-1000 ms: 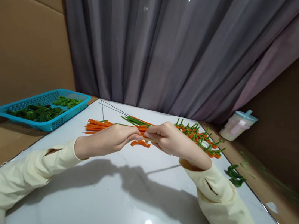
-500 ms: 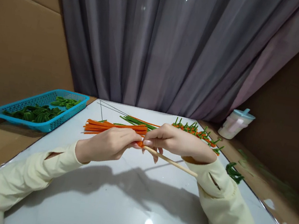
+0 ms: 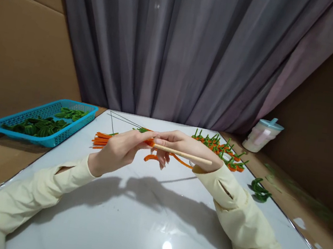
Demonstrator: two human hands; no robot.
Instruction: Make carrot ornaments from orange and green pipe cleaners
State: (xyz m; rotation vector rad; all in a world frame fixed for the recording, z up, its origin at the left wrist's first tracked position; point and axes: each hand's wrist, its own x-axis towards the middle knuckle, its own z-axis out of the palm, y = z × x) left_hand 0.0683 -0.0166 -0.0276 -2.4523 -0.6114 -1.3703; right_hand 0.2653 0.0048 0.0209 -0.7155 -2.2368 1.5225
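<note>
A pale wooden stick (image 3: 185,154) lies across my two hands, slanting slightly down to the right. Around its left end is a small wrap of orange pipe cleaner (image 3: 150,142). My left hand (image 3: 120,148) pinches that wrapped end between thumb and fingers. From the other side, my right hand (image 3: 179,142) is closed on the stick, thumb beside the wrap, other fingers curled below. A loose orange length (image 3: 181,160) passes under the right fingers, its bent end showing between the hands. Part of the wrap is hidden by my fingers.
Behind my hands lies a bundle of orange pipe cleaners (image 3: 100,140), with green stems (image 3: 142,129) beyond. Several orange-and-green pieces (image 3: 214,142) stand at the back right. Green curled pieces (image 3: 259,190) lie at the right edge. A blue basket (image 3: 53,140) and a lidded cup (image 3: 262,135) flank the table.
Both hands have risen a little, and the stick has swung closer to level. A loose orange length now shows below the right hand.
</note>
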